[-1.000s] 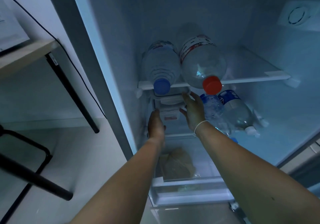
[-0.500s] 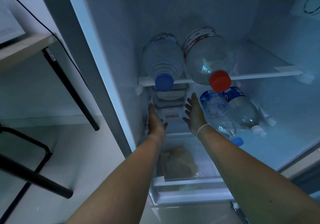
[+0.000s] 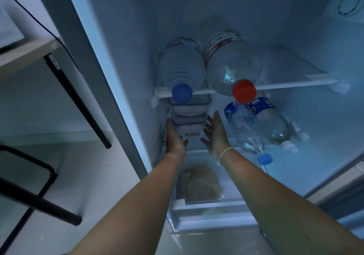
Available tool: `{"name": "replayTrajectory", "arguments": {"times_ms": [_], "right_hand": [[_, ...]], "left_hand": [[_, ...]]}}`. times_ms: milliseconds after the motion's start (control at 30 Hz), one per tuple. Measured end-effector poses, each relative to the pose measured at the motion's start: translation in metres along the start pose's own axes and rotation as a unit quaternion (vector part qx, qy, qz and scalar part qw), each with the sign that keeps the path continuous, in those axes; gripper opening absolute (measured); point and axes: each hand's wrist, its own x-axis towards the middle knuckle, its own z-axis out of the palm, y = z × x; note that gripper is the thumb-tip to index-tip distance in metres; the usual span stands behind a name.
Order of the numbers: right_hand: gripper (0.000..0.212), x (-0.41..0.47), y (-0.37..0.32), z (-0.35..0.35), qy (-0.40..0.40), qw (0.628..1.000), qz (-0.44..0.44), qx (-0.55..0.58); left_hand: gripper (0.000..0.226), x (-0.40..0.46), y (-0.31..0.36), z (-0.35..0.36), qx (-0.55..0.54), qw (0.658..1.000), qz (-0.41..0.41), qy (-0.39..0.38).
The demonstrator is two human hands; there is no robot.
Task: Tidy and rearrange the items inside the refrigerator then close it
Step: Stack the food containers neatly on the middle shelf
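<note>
Both hands were open, unclenched: the left hand (image 3: pixel 174 136) touched the stacked clear containers (image 3: pixel 189 118); the right hand (image 3: pixel 215 134) hovered just beside them, under the shelf (image 3: pixel 285 85)

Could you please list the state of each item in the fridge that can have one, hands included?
Blue-capped bottle: lying down, capped, upper shelf.
Red-capped bottle: lying down, capped, cap past the shelf edge.
Two small bottles: lying side by side, capped, lower shelf.
Stacked containers: lidded, stacked.
Left hand: open, beside the stack.
Right hand: open, beside the stack.
Bag: lying in the drawer.
</note>
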Motion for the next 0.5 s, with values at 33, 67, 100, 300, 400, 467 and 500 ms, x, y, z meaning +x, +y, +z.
{"name": "replayTrajectory", "arguments": {"times_ms": [33, 67, 100, 300, 400, 467, 500], "right_hand": [[0.063, -0.002, 0.001, -0.001, 0.002, 1.0, -0.001, 0.001], [0.063, -0.004, 0.002, -0.002, 0.003, 1.0, -0.003, 0.002], [0.063, -0.007, 0.002, -0.004, 0.005, 1.0, -0.006, 0.002], [0.063, -0.023, 0.01, -0.012, -0.001, 1.0, -0.015, 0.002], [0.063, -0.03, 0.012, -0.012, 0.009, 1.0, -0.011, 0.004], [0.062, -0.035, 0.012, -0.012, 0.016, 1.0, -0.009, -0.002], [0.062, -0.038, 0.011, -0.011, 0.018, 1.0, -0.007, -0.007]], "left_hand": [[0.052, -0.003, -0.001, 0.0, -0.003, 1.0, 0.002, 0.002], [0.05, -0.006, -0.002, -0.001, -0.005, 1.0, 0.004, 0.004], [0.048, -0.009, -0.003, -0.001, -0.009, 1.0, 0.004, 0.007], [0.047, -0.027, -0.007, -0.006, -0.015, 1.0, -0.001, -0.006], [0.049, -0.031, -0.006, -0.01, -0.009, 1.0, -0.004, -0.002], [0.051, -0.034, -0.005, -0.011, -0.001, 1.0, -0.007, -0.001], [0.051, -0.035, -0.004, -0.011, 0.0, 1.0, -0.009, -0.001]]}}
